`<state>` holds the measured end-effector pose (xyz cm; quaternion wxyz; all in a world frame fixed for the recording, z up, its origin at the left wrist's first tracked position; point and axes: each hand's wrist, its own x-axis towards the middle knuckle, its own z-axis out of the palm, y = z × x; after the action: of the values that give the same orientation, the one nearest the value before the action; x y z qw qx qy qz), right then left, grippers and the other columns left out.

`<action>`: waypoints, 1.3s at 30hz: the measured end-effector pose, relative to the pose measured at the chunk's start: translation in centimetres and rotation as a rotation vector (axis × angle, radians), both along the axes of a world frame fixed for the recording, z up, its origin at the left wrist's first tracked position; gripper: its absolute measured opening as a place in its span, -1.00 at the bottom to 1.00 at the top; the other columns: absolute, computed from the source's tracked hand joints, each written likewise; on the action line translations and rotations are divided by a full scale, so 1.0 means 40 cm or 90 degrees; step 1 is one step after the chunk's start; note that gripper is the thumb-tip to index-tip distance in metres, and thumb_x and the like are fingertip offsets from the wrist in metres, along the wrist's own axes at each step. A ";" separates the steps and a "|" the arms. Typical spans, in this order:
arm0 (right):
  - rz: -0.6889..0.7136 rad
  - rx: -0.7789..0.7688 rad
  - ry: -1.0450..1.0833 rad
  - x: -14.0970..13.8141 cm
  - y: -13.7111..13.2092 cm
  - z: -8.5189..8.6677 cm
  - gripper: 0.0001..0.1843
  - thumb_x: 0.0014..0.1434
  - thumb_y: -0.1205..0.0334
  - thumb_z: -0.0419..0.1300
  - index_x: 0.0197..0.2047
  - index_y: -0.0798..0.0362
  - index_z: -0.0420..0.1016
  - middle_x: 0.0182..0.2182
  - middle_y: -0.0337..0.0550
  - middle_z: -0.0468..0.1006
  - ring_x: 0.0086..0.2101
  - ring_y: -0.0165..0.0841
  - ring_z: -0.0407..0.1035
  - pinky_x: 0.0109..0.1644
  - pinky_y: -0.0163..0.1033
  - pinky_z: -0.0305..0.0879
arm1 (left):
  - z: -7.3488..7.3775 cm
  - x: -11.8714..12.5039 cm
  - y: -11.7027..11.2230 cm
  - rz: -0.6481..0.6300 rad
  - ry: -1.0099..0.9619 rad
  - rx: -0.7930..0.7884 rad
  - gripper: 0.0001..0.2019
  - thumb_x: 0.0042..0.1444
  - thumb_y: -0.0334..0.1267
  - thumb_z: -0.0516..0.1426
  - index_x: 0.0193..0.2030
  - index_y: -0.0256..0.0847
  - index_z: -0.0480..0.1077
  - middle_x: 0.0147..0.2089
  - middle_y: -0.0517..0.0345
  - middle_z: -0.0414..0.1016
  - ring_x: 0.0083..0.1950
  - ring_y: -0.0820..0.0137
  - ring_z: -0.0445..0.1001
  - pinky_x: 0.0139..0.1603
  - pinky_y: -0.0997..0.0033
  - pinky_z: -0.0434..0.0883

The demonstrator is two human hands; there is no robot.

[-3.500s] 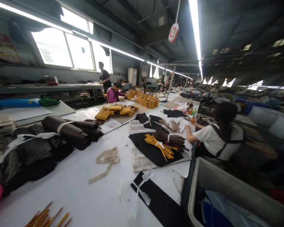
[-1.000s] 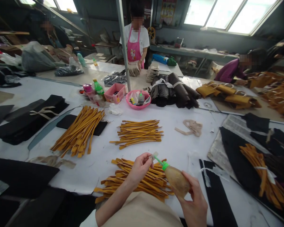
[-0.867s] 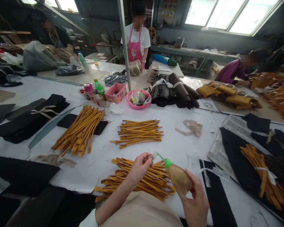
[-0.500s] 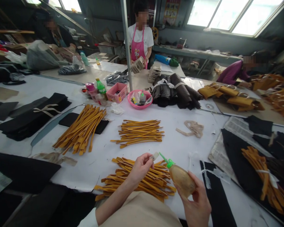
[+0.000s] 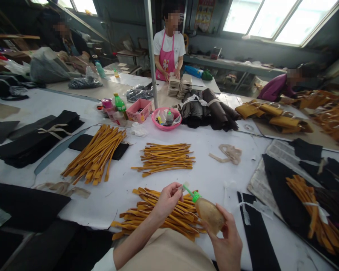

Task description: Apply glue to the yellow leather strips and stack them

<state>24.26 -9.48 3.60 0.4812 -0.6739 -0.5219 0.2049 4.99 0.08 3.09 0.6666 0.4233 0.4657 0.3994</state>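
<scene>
Between the thumb and fingers of my left hand [image 5: 169, 197] is a small pale tab [image 5: 185, 185], too small to name more closely. My right hand [image 5: 227, 237] is wrapped round a squeeze bottle [image 5: 210, 215] of amber-brown liquid with a green nozzle. The bottle is tilted, and its nozzle tip meets the tab; whether liquid comes out cannot be seen. Under both hands lies a pile of mustard-yellow leather straps [image 5: 147, 207], partly hidden by my left forearm. A second, neater row of yellow straps [image 5: 168, 158] lies just beyond.
More yellow straps [image 5: 97, 150] are heaped at left, beside a tied black stack [image 5: 39, 137]. A pink basket [image 5: 166, 128], pink box [image 5: 139, 110] and dark rolls [image 5: 196, 113] stand farther back. Black pieces [image 5: 258, 233] lie at right. A co-worker in a pink apron [image 5: 167, 56] stands across the table.
My right hand has brought the bottle left, so its nozzle now reaches the tab in my left hand. The co-worker across has lowered a stack onto the table.
</scene>
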 end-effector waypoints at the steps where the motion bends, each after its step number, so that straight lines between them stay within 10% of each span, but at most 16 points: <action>1: -0.015 -0.008 0.017 -0.002 0.002 -0.003 -0.40 0.08 0.06 0.40 0.17 -0.06 0.40 0.06 -0.07 0.49 -0.09 -0.19 0.46 -0.09 -0.19 0.48 | 0.000 0.000 0.000 0.000 0.002 0.002 -0.69 0.21 -0.01 0.14 -0.22 -0.26 0.39 -0.50 0.26 0.36 -0.54 0.55 0.14 -0.53 0.55 0.05; 17: -0.156 -0.016 0.305 -0.015 0.025 -0.007 -0.29 -0.08 0.07 0.48 0.14 -0.05 0.40 0.04 -0.08 0.49 -0.08 -0.13 0.47 -0.14 -0.15 0.50 | -0.002 -0.004 0.001 -0.001 0.023 0.023 -0.74 0.22 -0.06 0.13 -0.21 -0.26 0.40 -0.50 0.26 0.38 -0.54 0.54 0.18 -0.51 0.54 0.08; 39: -0.079 -0.028 0.204 -0.010 -0.010 -0.029 -0.31 -0.03 0.11 0.46 0.16 -0.03 0.39 0.12 -0.04 0.44 -0.01 -0.14 0.44 0.05 -0.12 0.42 | 0.012 -0.006 0.003 0.011 -0.045 -0.058 -0.62 0.17 0.08 0.17 -0.21 -0.26 0.36 -0.50 0.27 0.37 -0.59 0.60 0.06 -0.60 0.57 -0.03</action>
<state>23.86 -9.89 2.43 0.5547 -0.6739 -0.3917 0.2911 4.74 0.21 3.56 0.6978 0.3741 0.4629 0.3985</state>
